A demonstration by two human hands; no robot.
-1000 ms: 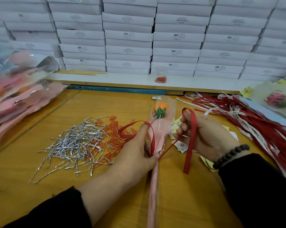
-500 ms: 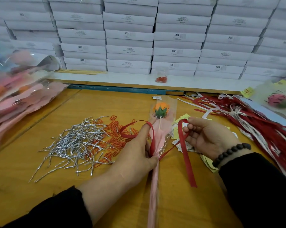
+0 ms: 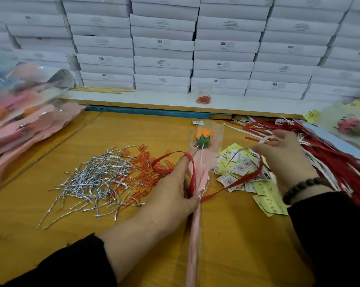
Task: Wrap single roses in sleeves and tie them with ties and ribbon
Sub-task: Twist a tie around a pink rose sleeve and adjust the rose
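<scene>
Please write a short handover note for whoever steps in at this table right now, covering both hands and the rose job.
Left hand: pinches the sleeved rose at the neck of its pink sleeve, with the red ribbon looped over the forefinger.
Right hand: blurred, over the pile of red and white ribbons, fingers on a white strip; a firm grip cannot be told.
Supplies: silver ties and orange clips left of the rose, paper tags right of it.
Done: rose in sleeve, ribbon started. A batch of wrapped roses lies far left.
Left: finish and tighten the bow.
</scene>
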